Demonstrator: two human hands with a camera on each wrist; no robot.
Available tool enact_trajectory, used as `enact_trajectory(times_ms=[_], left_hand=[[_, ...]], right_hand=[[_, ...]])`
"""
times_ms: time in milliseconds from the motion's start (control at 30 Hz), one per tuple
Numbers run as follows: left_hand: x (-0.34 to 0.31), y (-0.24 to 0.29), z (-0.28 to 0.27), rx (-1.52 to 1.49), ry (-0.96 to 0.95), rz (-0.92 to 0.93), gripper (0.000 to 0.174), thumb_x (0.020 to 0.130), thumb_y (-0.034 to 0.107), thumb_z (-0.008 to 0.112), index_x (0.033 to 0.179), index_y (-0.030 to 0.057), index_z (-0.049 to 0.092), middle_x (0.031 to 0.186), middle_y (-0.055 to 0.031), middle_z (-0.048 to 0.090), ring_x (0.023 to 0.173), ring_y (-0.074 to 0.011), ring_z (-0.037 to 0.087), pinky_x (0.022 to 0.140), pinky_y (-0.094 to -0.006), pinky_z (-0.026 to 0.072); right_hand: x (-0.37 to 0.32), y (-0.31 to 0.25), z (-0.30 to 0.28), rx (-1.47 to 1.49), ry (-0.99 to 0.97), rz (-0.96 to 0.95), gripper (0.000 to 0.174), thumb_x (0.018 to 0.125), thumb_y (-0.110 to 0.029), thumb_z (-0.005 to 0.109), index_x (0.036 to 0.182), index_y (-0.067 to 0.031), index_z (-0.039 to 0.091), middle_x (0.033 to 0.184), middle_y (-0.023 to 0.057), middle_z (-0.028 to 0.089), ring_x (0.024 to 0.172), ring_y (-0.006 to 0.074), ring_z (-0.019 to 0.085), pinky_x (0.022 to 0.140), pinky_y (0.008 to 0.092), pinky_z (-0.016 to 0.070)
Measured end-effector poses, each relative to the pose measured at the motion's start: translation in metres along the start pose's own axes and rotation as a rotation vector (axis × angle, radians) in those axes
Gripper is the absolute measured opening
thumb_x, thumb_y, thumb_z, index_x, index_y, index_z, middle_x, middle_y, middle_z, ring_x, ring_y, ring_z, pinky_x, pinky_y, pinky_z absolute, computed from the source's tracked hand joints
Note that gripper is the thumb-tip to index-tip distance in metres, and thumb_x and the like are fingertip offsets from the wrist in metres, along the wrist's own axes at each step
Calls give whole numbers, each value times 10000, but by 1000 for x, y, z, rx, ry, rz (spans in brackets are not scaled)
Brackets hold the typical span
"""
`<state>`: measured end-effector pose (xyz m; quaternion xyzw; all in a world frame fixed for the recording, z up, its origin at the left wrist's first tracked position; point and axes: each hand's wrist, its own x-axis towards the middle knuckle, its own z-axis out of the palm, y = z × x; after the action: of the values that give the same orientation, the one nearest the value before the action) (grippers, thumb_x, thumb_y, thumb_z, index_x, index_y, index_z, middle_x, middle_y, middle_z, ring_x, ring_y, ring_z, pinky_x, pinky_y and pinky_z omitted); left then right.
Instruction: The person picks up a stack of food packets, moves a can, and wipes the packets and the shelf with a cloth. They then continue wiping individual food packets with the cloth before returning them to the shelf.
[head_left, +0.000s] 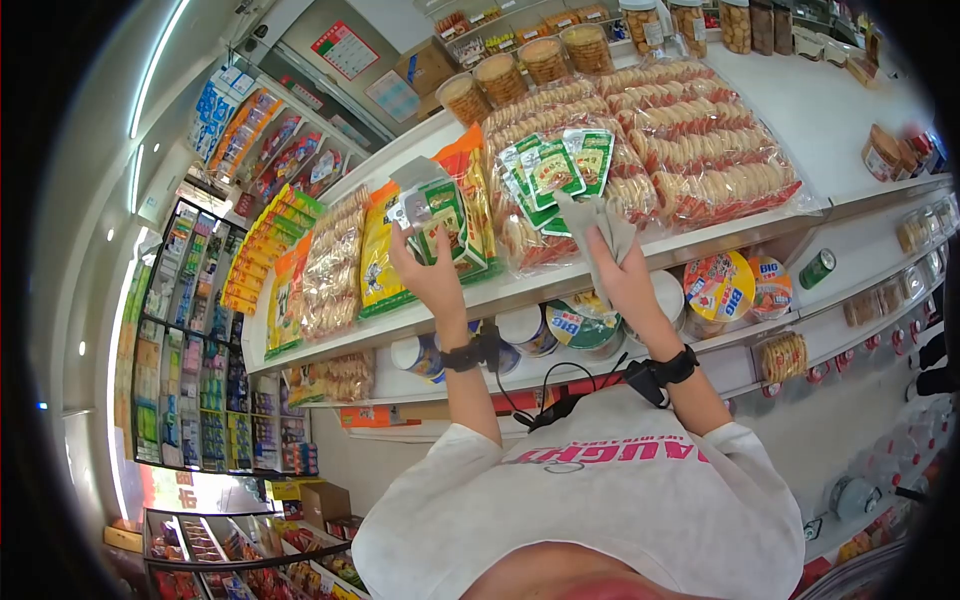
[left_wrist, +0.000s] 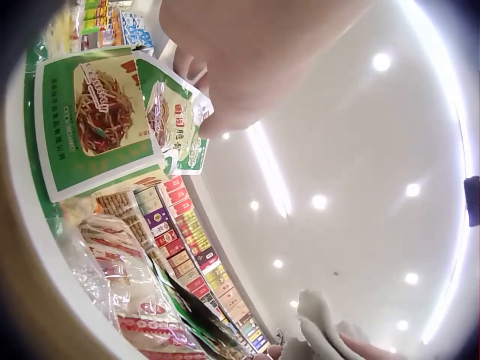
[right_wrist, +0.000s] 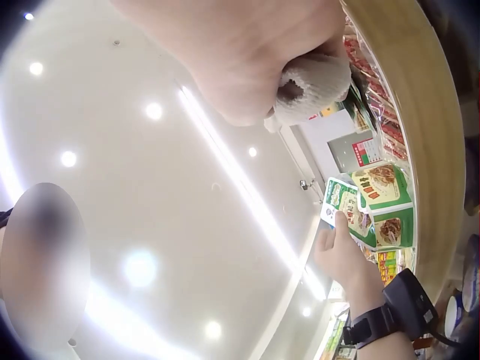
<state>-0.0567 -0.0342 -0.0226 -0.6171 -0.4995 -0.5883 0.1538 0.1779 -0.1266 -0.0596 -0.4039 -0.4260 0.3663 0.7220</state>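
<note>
The left hand (head_left: 432,268) is raised at the front edge of the top shelf (head_left: 810,120). Its fingers are curled round a small fan of green packets (head_left: 435,215), held upright just above the edge, in front of the yellow bags (head_left: 380,262). In the left wrist view the printed face of these green packets (left_wrist: 97,120) sits right beside the left hand (left_wrist: 255,52).

The right hand (head_left: 622,275) is up at the same front edge, a little further along. Its fingers are clamped on a grey cloth (head_left: 598,222), which stands up out of the grip and touches the stock at the shelf's edge. The right wrist view shows the right hand (right_wrist: 247,52) closed on the bunched cloth (right_wrist: 315,86), with the left hand (right_wrist: 341,255) and its packets (right_wrist: 375,206) beyond.

A loose pile of similar green packs (head_left: 555,168) lies on the clear-wrapped biscuit packs (head_left: 700,150) that cover the middle of the shelf. Round tubs (head_left: 545,60) stand along its back edge. On the shelf below sit noodle bowls (head_left: 720,285) and a green can (head_left: 817,268).
</note>
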Motion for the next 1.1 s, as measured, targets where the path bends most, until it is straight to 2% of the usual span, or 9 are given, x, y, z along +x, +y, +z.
enact_trajectory(times_ms=[133,267,333,400,500,600,767,867,1100], left_hand=[[9,-2,-9,-188,-89,-221,337,857,79,769,1155,-21,647,945,-78,647,845,-177,616,752,-304,503],[20,-20,-22,-297,-137,-283,220,894,47,726,1072,-32,624,1024,-97,696,884,-154,649,779,-290,515],[28,-23,-21,-206,59,8,197,921,53,700,1063,-32,594,962,-98,704,826,-138,651,753,-277,521],[25,-14,-25,-346,169,-24,186,973,87,652,1074,-28,546,870,-85,709,747,-94,635,698,-236,508],[21,34,-53,-755,-14,-378,205,993,121,638,1107,-25,548,895,-77,711,790,-61,622,695,-209,482],[4,46,-52,-730,-339,-480,221,1004,147,631,1132,-20,565,913,-57,716,795,-42,609,686,-194,460],[-29,72,-29,-1073,-517,-559,210,1012,161,619,1145,-1,612,980,-45,706,865,-48,610,728,-196,462],[-36,68,-33,-1269,-710,-708,270,1017,183,603,1218,3,597,1117,-58,681,967,-89,630,787,-243,505],[-30,81,-29,-1542,-439,-986,305,1042,177,528,1292,1,533,1129,-114,681,934,-163,690,804,-313,568]], right_hand=[[-6,-6,-2,-9,-53,119,394,1029,-288,580,1276,20,574,1165,71,649,1049,135,570,929,278,438],[-11,-10,2,-24,-65,116,423,1035,-311,574,1303,16,566,1205,60,641,1084,127,564,949,262,429],[-12,-16,2,-50,-86,168,435,1036,-316,572,1314,19,559,1216,58,638,1091,127,561,951,262,428],[-14,-18,5,-48,-56,141,419,1040,-312,563,1292,22,566,1176,56,643,1051,123,562,924,266,436],[-16,-21,16,-7,7,20,383,1046,-304,547,1241,24,589,1082,50,655,958,112,566,861,274,456],[-17,-38,27,28,-65,55,375,1038,-301,565,1239,14,597,1067,43,655,936,99,563,835,273,459],[-26,-31,33,-139,-350,250,328,978,-254,667,1184,-1,631,999,26,675,863,82,582,757,270,484],[-34,-20,33,20,-315,243,305,945,-241,709,1116,4,648,916,14,678,817,73,592,711,259,490],[-13,-44,13,-53,119,-37,425,997,-331,629,1223,25,577,1002,53,652,902,98,608,786,271,490]])
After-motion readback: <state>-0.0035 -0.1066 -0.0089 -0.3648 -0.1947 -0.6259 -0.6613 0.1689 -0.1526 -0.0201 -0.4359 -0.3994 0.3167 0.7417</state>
